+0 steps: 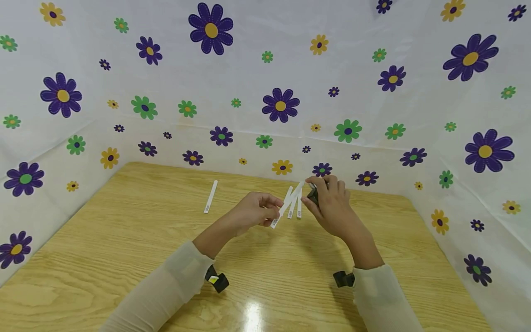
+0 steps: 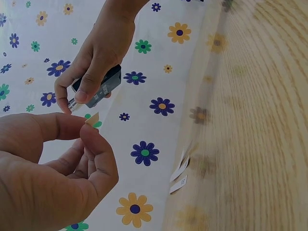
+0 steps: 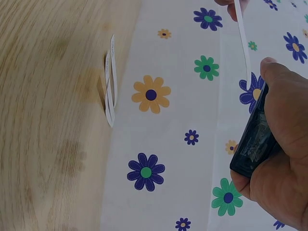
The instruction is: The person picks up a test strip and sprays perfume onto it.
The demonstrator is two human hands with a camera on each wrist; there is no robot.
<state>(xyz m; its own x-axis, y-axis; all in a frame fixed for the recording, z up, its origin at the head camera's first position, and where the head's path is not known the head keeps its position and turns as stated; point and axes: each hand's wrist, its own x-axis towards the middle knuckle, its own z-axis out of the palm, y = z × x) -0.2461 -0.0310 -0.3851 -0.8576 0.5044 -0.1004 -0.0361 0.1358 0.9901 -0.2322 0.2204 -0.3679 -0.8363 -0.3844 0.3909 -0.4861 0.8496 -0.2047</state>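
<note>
My left hand pinches a white paper test strip near its printed end, between thumb and fingertips. The strip slants up and away toward my right hand. That hand grips a small dark perfume bottle with a silver spray top, and a finger reaches over the top. In the right wrist view the bottle lies along the palm, and the far tip of the strip is just off the right thumb, apart from it. Lettering on the bottle is too blurred to read.
Beyond the held strip, more white strips lie close together on the wooden table. One further strip lies alone to the left. A flower-patterned white cloth walls the back and both sides.
</note>
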